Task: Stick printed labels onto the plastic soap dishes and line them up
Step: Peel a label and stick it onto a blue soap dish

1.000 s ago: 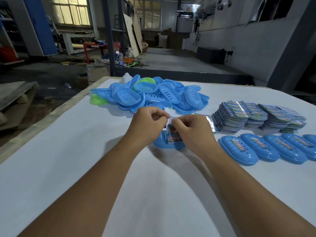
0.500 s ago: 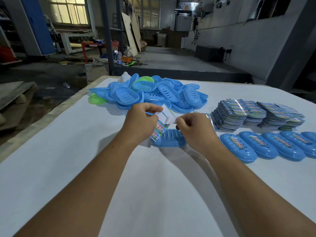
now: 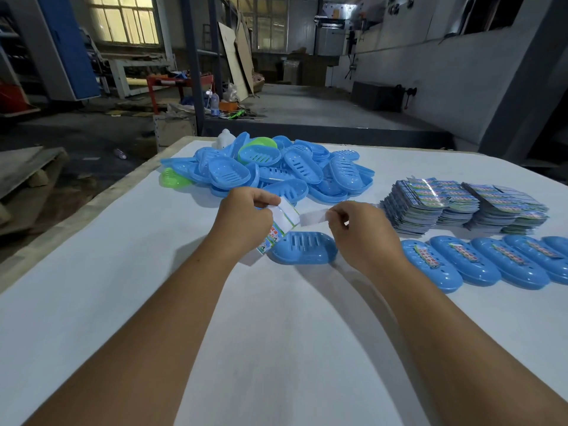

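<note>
My left hand [image 3: 242,221] pinches a printed label [image 3: 284,222] above the table, its white back turned up. My right hand [image 3: 358,229] pinches a white backing strip [image 3: 313,216] pulled away from the label to the right. Below and between the hands a blue soap dish [image 3: 302,248] lies on the white table [image 3: 276,318] with no label on it. To its right runs a row of labelled blue dishes [image 3: 430,261].
A heap of unlabelled blue dishes [image 3: 276,175], with two green ones [image 3: 172,178], sits at the table's far side. Stacks of printed labels [image 3: 455,207] lie at the right, behind the row. The table's left edge drops to a workshop floor.
The hands have drawn apart. The right hand has peeled the backing strip off toward the right, while the left hand lifted the label clear of the dish.
</note>
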`<state>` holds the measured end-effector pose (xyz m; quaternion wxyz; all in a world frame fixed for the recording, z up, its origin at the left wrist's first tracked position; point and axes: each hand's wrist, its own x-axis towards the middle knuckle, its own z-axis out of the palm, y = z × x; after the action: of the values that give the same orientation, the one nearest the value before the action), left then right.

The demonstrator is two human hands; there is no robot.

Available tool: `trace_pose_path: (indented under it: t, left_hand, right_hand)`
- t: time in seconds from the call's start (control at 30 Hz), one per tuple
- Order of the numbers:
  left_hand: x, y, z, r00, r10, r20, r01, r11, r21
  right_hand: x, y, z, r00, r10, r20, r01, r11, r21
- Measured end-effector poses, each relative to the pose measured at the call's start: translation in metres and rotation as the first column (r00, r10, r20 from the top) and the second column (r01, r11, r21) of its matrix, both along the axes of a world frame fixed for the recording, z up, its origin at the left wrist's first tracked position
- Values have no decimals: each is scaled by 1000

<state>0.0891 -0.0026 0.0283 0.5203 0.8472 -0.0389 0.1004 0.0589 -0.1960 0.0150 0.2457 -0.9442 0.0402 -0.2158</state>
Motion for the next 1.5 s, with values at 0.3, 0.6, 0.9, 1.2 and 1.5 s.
trace_pose_path:
  t: [0.3,0.6,0.9,1.2,1.5]
  left_hand:
    - [-4,20,-2,975,221,26,-190,766,615]
    - [-17,-14,6,993,-113,-26,111,992,-56]
    - [-17,-21,-3,971,-238,-32,235,968,-85]
    - [-14,-19,-1,982,-190,7,189,972,-140]
    - [-11,-22,-3,988,-154,-1,152,979,-136]
  right_hand:
    - [-3,5,3,998,-42,44,31,978,208]
    - [-7,11,4,992,-59,113,36,981,191]
    - [-7,14,-1,972,99,213,-144,968,206]
    - [-7,14,-4,942,247,226,-284,947,147]
    - [1,3,0,994,3,113,-29,974,224]
